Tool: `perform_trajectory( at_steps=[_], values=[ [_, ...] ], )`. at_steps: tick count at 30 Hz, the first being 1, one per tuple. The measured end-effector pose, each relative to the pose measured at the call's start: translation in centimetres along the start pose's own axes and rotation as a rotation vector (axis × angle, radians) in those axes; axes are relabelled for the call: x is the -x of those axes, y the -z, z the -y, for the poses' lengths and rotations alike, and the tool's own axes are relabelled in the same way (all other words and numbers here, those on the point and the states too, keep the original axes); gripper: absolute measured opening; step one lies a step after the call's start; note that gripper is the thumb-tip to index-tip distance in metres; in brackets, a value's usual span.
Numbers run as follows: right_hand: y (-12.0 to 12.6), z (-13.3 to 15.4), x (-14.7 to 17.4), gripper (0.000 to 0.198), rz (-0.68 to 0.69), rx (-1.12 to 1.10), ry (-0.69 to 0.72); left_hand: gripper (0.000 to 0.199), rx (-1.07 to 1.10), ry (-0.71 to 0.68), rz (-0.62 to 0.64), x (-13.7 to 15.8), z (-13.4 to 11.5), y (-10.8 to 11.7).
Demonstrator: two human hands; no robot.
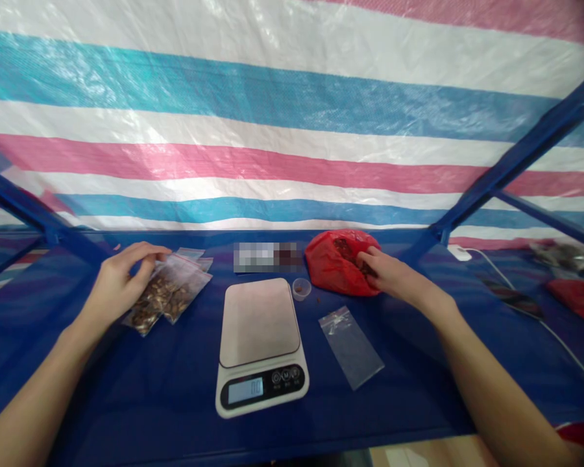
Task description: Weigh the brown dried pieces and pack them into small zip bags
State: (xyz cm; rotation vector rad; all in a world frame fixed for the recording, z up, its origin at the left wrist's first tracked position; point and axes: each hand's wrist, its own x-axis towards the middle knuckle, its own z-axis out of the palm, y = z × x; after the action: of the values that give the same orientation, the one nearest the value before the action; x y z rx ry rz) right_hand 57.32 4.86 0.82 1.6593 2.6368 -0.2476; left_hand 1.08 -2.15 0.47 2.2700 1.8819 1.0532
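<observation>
My left hand (129,275) is closed in a pinch at the upper edge of a clear zip-lock bag (178,295) filled with brown dried pieces; similar bags lie under and beside it. On the right, my right hand (387,275) reaches into the mouth of a red plastic bag (328,269) holding dark brown pieces. Its fingers are bent together, and their tips are hidden among the contents. Between the hands stands a white kitchen scale (260,324), its display reading about 0.0. A flat zip-lock bag (353,350) with nothing in it lies right of the scale.
A small clear cup (301,289) stands at the scale's upper right corner. Behind the scale is a blurred-out rectangular item (267,257). A white power strip (460,253) with a cable lies at the right. Blue frame bars (506,165) and a striped sheet (272,155) enclose the blue table.
</observation>
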Motion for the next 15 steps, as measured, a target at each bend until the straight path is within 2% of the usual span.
perform_trajectory(
  at_steps=[9, 12, 15],
  values=[
    [0.0, -0.4, -0.2, 0.028, -0.217, -0.047, 0.04, 0.032, 0.008, 0.047, -0.002, 0.0, -0.9, 0.3],
    [0.6, 0.2, 0.0, 0.028, -0.276, -0.088, 0.061, 0.031, 0.0, 0.059, 0.012, 0.1, -1.2, 0.3],
    [1.5, 1.7, 0.2, 0.029, -0.412, -0.125, 0.075, 0.033, -0.011, 0.052, 0.04, 0.1, -0.9, 0.2]
  ],
)
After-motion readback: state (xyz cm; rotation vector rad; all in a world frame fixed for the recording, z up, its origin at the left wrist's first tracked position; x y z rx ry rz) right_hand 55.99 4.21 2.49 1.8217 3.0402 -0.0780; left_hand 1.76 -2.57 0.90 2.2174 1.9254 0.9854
